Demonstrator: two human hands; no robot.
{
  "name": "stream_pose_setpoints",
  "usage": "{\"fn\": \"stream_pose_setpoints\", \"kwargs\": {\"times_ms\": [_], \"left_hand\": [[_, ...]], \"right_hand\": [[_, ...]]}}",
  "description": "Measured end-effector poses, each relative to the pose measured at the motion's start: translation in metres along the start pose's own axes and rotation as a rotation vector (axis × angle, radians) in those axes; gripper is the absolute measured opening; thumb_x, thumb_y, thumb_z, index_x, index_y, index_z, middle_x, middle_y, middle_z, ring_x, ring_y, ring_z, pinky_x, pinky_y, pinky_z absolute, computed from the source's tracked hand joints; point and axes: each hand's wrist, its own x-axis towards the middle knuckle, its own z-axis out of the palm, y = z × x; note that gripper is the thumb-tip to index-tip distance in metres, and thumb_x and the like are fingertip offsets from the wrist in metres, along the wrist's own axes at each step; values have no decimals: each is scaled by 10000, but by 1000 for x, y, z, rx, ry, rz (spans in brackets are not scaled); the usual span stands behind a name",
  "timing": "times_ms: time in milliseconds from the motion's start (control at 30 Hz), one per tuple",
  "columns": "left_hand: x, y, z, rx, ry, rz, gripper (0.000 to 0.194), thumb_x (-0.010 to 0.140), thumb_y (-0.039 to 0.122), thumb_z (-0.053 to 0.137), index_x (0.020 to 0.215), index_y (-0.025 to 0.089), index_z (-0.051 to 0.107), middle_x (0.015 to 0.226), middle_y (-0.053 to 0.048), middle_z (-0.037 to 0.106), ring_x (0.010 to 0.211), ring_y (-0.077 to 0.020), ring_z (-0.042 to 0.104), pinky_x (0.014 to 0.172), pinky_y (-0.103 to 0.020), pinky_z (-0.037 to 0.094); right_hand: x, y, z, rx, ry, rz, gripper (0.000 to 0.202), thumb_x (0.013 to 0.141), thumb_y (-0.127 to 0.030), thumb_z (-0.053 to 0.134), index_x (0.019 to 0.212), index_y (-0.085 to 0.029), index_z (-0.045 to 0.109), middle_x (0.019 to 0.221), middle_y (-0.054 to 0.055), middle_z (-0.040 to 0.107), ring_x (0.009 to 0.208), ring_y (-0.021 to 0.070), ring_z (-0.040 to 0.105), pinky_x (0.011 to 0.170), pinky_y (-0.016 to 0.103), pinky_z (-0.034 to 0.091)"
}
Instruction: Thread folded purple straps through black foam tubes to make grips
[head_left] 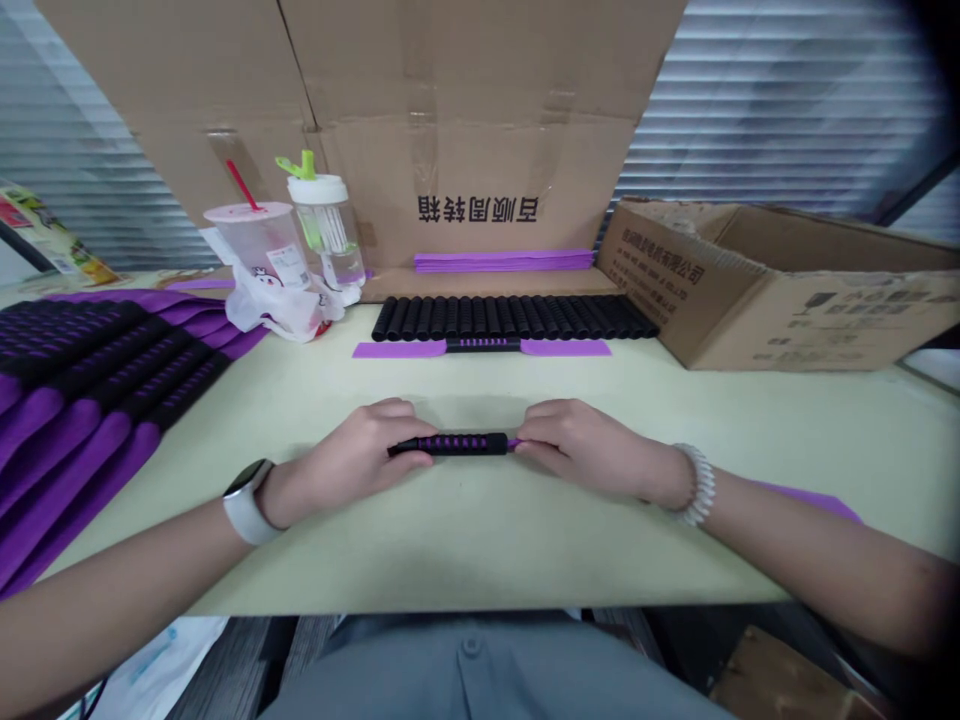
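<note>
A black slotted sleeve (pixel 465 444) lies level between my hands, with purple showing through its slots. My left hand (pixel 367 450) is closed on the sleeve's left end, thumb below and fingers above. My right hand (pixel 592 447) pinches a bit of purple strip (pixel 513 444) that sticks out of the sleeve's right end. Most of that strip is hidden by the sleeve and my right hand. Beyond them, a purple strip (pixel 566 348) with a black sleeve around its middle lies flat. Behind it is a row of black sleeves (pixel 517 317).
Purple strips with black sleeves (pixel 97 400) are piled at the left. A pink cup (pixel 259 240) and a bottle (pixel 330 230) stand at the back left. Flat purple strips (pixel 502 261) lie behind the row. An open cardboard box (pixel 735 310) is at the right.
</note>
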Motion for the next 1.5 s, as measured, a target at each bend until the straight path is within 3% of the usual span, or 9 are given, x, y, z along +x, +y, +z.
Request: {"fn": "stream_pose_setpoints", "kwargs": {"times_ms": [400,600,767,967,1233,1500], "left_hand": [[3,2,2,21,24,30,194,923,276,549,1019,166,676,785,-35,612,738,-154,583,651,-248,447],[5,-1,-2,13,-36,-51,204,910,298,567,1047,171,650,904,-51,630,833,-175,605,729,-278,475],[2,-3,-7,1,-57,-91,182,908,284,568,1043,182,636,912,-38,632,830,-166,608,735,-275,473],[-1,1,-2,-35,-6,-87,148,913,266,559,981,164,642,839,-31,605,752,-138,587,684,-249,451],[1,1,1,-51,0,-68,145,923,240,530,966,160,643,828,-36,585,757,-145,566,669,-255,435],[3,2,1,-75,-7,-81,146,908,245,539,949,158,649,817,-37,587,728,-145,566,642,-256,435]], "right_hand": [[13,-1,-1,74,-54,-17,257,911,-126,488,661,-156,532,703,7,516,667,125,493,667,260,396],[5,1,-7,104,-62,-5,147,910,-168,534,801,-154,633,789,22,575,732,134,539,708,262,423],[-3,2,-16,-11,-104,23,144,923,-204,533,913,-165,672,837,38,608,780,159,559,739,290,441],[-3,0,-13,-194,-95,-18,237,951,-200,474,839,-137,673,759,58,613,741,185,562,760,344,436],[1,-4,-14,-82,-109,-31,283,951,-186,448,715,-152,600,691,29,561,664,149,517,686,294,414],[1,0,-15,-8,-102,35,191,927,-154,481,812,-161,633,792,39,599,745,161,561,714,295,431]]}}
